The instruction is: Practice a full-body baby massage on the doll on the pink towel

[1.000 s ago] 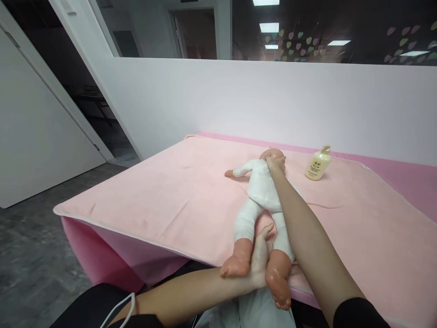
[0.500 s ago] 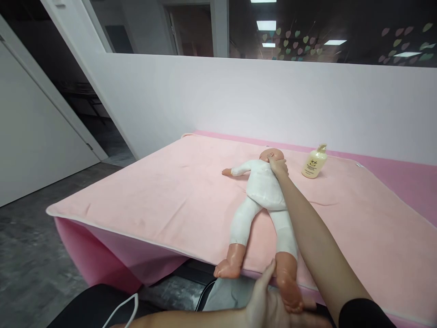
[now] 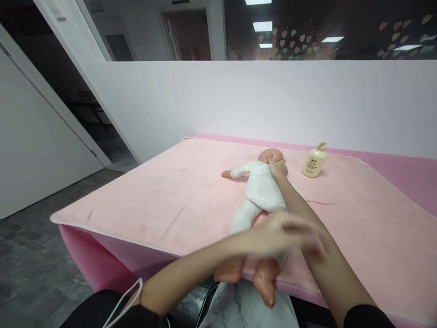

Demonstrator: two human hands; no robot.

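A baby doll (image 3: 261,184) with a white cloth body lies on the pink blanket, head toward the wall and bare feet hanging over the near edge. My right hand (image 3: 278,167) is closed around the doll's neck, just below its head. Over the doll's legs, my left hand (image 3: 287,232) is raised and smeared by motion, so its fingers are hard to make out. It covers the doll's right-side leg and comes close to my right forearm. The doll's right-side arm is mostly hidden behind that forearm.
A pale yellow pump bottle (image 3: 314,160) stands to the right of the doll's head. The pink blanket (image 3: 150,196) covers the table and drapes near its front left corner. Behind it rises a white wall (image 3: 239,100) with a window above. A door (image 3: 41,136) is at the left.
My left hand moved from between the doll's legs down to its right-side foot, then up over the legs. That leg has shifted left. My right hand has stayed at the neck.
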